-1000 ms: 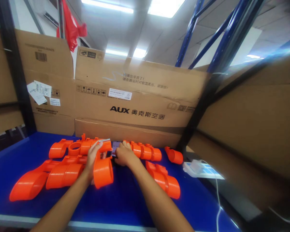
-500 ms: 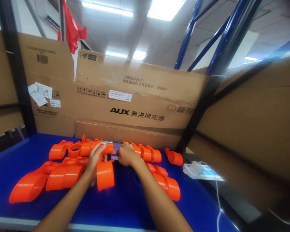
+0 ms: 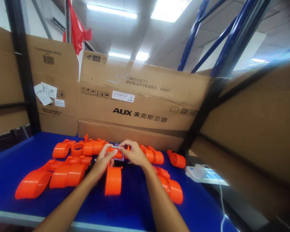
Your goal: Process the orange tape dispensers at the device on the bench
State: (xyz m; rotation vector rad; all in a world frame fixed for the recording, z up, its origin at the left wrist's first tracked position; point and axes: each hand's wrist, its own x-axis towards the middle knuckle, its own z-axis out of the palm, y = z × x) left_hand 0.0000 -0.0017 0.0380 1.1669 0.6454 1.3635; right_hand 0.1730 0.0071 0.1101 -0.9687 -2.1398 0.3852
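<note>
My left hand [image 3: 102, 164] is closed round an orange plastic ring piece [image 3: 113, 182], its wide ring hanging below my fingers. A pale strip lies along the top of the held piece. My right hand [image 3: 135, 154] is brought up to the piece's upper end, thumb and fingers pinched together there; whatever sits between them is too small to make out. Behind the hands, a flat light-coloured object with a dark edge [image 3: 121, 158] is mostly covered.
Several like orange pieces stand in rows on the blue tabletop, at left [image 3: 67, 175] and right [image 3: 175, 190]. A lone orange piece [image 3: 177, 160] lies near the black post. A white power strip [image 3: 205, 175] with a cable is at right. Cardboard [image 3: 140, 96] walls the back.
My right hand has moved from the flat object behind to the upper end of the held orange piece. My left hand has brought that piece slightly right, and the view has shifted a little.
</note>
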